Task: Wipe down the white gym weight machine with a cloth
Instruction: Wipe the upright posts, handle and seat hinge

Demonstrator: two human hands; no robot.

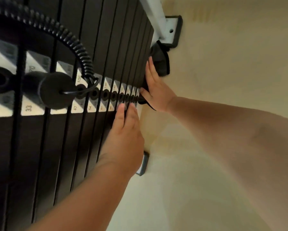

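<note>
Head view: the left hand (124,130) lies flat on the black weight stack (106,39), fingers straight, holding nothing. Just right of it, the right hand (156,92) presses the dark cloth (161,60) with straight fingers against the lowest plates, near the white frame (156,12).

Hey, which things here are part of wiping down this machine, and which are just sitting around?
In the job: cloth, pressed by the right hand; left hand resting on the plates; white frame.
Just there: pin, coiled cord, floor.
</note>
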